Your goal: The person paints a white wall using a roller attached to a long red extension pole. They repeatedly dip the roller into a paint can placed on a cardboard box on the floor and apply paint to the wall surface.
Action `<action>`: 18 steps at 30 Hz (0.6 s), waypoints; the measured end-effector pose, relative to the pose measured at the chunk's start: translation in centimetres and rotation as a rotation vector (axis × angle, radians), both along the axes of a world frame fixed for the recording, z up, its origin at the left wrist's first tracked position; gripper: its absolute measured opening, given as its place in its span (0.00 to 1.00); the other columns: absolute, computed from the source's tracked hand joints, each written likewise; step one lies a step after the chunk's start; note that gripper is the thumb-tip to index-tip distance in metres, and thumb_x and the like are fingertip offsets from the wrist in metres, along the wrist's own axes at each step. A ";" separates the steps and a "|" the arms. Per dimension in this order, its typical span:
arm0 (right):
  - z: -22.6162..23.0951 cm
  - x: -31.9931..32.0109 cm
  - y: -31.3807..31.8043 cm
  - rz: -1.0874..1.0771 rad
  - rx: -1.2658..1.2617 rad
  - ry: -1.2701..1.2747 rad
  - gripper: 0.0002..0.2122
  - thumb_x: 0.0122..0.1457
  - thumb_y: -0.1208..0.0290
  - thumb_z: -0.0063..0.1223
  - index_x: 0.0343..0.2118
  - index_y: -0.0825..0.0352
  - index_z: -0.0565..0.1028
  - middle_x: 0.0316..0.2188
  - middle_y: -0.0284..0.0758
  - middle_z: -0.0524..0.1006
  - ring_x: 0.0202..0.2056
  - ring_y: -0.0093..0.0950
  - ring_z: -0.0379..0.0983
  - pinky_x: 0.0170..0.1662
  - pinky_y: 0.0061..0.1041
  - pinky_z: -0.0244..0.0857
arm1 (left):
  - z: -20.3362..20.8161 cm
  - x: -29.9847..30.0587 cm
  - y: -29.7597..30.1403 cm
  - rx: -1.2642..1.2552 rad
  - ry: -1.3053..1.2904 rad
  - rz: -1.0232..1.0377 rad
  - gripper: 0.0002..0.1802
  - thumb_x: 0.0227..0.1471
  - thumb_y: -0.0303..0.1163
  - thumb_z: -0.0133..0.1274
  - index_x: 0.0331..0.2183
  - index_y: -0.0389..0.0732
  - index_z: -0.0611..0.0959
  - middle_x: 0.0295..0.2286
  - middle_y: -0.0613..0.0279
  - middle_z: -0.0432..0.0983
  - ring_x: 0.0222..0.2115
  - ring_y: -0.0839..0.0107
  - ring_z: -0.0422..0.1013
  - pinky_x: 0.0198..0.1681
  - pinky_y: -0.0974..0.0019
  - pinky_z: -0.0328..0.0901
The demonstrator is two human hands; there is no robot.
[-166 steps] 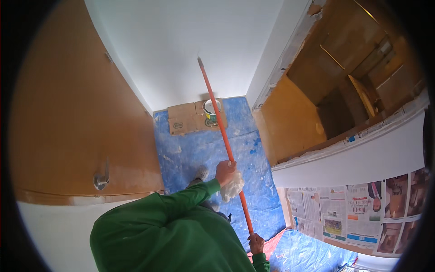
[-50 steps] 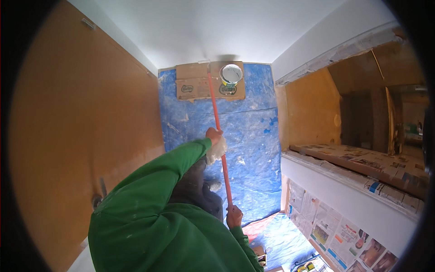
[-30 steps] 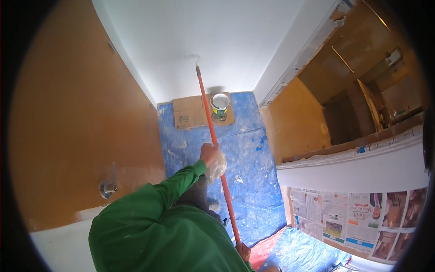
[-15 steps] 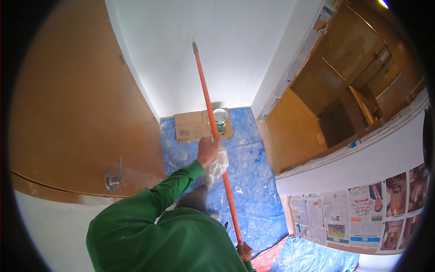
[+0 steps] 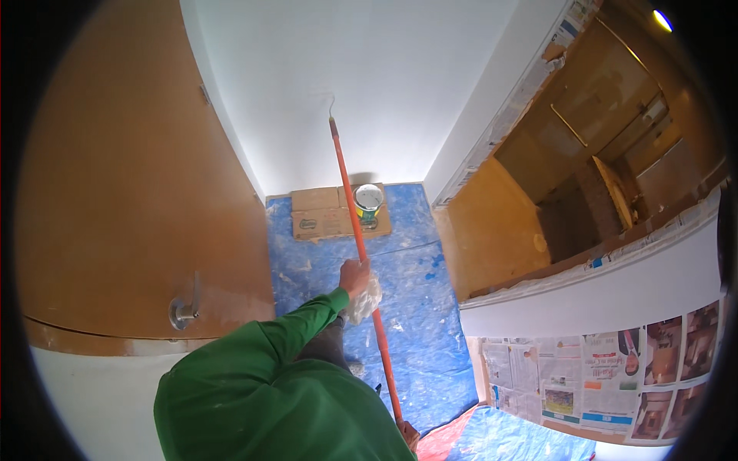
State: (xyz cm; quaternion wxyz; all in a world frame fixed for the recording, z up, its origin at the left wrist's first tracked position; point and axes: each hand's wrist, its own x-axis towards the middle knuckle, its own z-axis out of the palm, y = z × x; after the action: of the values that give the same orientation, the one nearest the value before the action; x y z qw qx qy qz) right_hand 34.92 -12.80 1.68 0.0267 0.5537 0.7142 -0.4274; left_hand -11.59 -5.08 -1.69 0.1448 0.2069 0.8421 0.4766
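Paint can (image 5: 370, 198) as landmark, on flattened cardboard (image 5: 317, 207) over blue tarp (image 5: 419, 284). Orange extension pole (image 5: 358, 234) passes just left of the can in view, long axis running from the wearer's side of it toward the white wall (image 5: 384, 84) beyond. Bent wire frame (image 5: 332, 106) at the pole's far end, past the can; roller cover can't be made out. Left hand (image 5: 354, 277) wraps the pole on the can's near side, crumpled clear plastic (image 5: 365, 300) bunched there; it's nearer the wire. Right hand (image 5: 409, 435), farther back from the can, clasps the butt end, partly hidden.
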 end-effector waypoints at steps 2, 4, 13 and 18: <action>-0.2 -0.2 0.3 0.016 0.022 0.001 0.21 0.58 0.54 0.43 0.20 0.68 0.75 0.14 0.41 0.72 0.17 0.32 0.70 0.23 0.34 0.62 | -1.1 -0.5 0.4 -0.018 -0.147 0.075 0.22 0.50 0.43 0.47 0.18 0.32 0.77 0.18 0.41 0.72 0.24 0.44 0.70 0.26 0.49 0.62; -0.3 -0.3 0.7 0.052 0.037 0.012 0.21 0.58 0.53 0.42 0.20 0.68 0.75 0.14 0.40 0.72 0.17 0.31 0.70 0.23 0.34 0.62 | -1.9 -1.1 0.4 -0.040 -0.146 0.072 0.24 0.50 0.44 0.48 0.17 0.31 0.77 0.18 0.41 0.72 0.24 0.43 0.70 0.26 0.49 0.62; -1.5 -0.9 1.2 0.028 0.024 0.208 0.22 0.59 0.50 0.42 0.20 0.66 0.73 0.12 0.32 0.67 0.15 0.24 0.62 0.20 0.29 0.55 | 2.6 -0.4 -0.9 -0.031 0.332 -0.126 0.08 0.49 0.33 0.48 0.27 0.39 0.76 0.14 0.53 0.68 0.18 0.53 0.69 0.21 0.51 0.61; -1.9 -1.2 0.7 -0.040 0.028 0.436 0.22 0.60 0.50 0.41 0.19 0.64 0.72 0.11 0.27 0.64 0.14 0.20 0.58 0.17 0.26 0.49 | 8.6 0.0 -1.0 0.095 0.384 -0.065 0.10 0.51 0.33 0.48 0.24 0.37 0.76 0.15 0.49 0.70 0.19 0.52 0.70 0.23 0.52 0.61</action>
State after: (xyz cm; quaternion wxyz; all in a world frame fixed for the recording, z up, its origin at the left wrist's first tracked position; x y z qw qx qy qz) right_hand 33.72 -12.05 -0.23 -0.1447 0.4626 0.6977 -0.5275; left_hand -11.63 -6.03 6.92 -0.0130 0.3278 0.8237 0.4624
